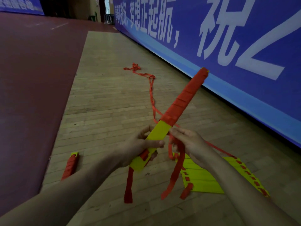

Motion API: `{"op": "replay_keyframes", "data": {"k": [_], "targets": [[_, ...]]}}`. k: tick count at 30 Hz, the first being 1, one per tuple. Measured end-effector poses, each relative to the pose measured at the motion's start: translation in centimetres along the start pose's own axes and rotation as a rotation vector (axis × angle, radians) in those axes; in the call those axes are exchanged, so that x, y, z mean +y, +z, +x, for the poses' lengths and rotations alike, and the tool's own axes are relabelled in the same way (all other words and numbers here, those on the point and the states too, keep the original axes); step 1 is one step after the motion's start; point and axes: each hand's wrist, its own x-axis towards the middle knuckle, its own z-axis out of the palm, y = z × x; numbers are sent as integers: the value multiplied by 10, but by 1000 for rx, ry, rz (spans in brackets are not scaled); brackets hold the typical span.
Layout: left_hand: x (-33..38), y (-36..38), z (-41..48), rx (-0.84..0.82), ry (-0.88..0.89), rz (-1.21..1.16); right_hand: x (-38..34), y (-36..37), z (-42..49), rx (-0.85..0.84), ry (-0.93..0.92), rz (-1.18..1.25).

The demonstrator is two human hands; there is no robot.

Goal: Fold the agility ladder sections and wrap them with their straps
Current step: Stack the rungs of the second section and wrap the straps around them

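Note:
My left hand (138,145) grips the near end of a stacked bundle of yellow ladder rungs (160,132), held slanted up and to the right. Red strap (184,100) is wound round the bundle's far half up to its tip. My right hand (187,143) pinches the loose red strap (175,154) right beside the bundle, where the winding ends. Loose strap ends hang down below both hands. A long red strap tail (151,88) trails away over the floor to a tangle further off.
A wrapped bundle (70,165) lies on the wooden floor at the left. A flat section of yellow rungs (202,178) with red straps lies under my right forearm. A blue banner wall (244,46) runs along the right. Dark red flooring borders the left.

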Motion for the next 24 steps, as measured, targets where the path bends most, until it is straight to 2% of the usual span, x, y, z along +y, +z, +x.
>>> {"op": "replay_keyframes", "data": {"k": [4,7,9,12,15,17,19,22,24], "targets": [[-7,10,5,236,90,274,0,10,5,92,12,-62],[-14,24,5,439,173,770,-5,17,10,193,47,-108],[-18,33,1,489,224,1128,-8,18,8,249,31,-160],[-26,41,-2,444,314,1322,-14,17,6,275,12,-136],[-31,39,-3,316,460,1275,-14,12,8,309,33,-56],[-29,35,-1,269,476,1159,-13,9,9,305,51,28],[-17,29,-1,212,366,1005,-11,6,11,285,70,99],[6,12,-4,34,113,669,-8,-4,16,289,92,158],[13,-4,-8,-14,75,689,-4,-11,20,299,113,188]]}}
